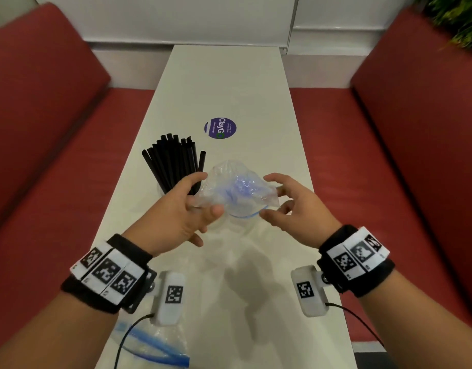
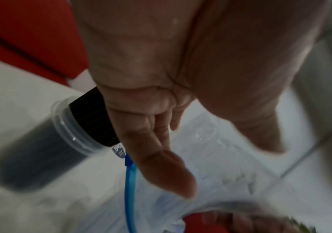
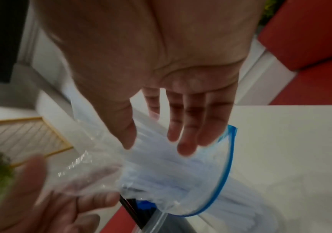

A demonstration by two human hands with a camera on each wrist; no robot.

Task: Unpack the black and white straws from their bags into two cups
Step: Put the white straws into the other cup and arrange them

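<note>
The black straws [image 1: 173, 163] stand in a clear cup [image 2: 41, 151] at the table's left side. Just right of it, above the table, my left hand [image 1: 209, 194] pinches a crumpled clear zip bag [image 1: 235, 190] with a blue zipper [image 3: 225, 173] between thumb and fingers. White straws [image 3: 171, 170] show inside the bag in the right wrist view, running down toward a second clear cup [image 3: 246, 211] under it. My right hand [image 1: 267, 197] is at the bag's right edge with fingers [image 3: 187, 141] straight and spread, gripping nothing.
An empty zip bag [image 1: 155, 350] with a blue strip lies at the white table's [image 1: 229, 89] near edge below my left wrist. A round purple sticker [image 1: 220, 128] sits mid-table. Red bench seats [image 1: 56, 155] flank the narrow table.
</note>
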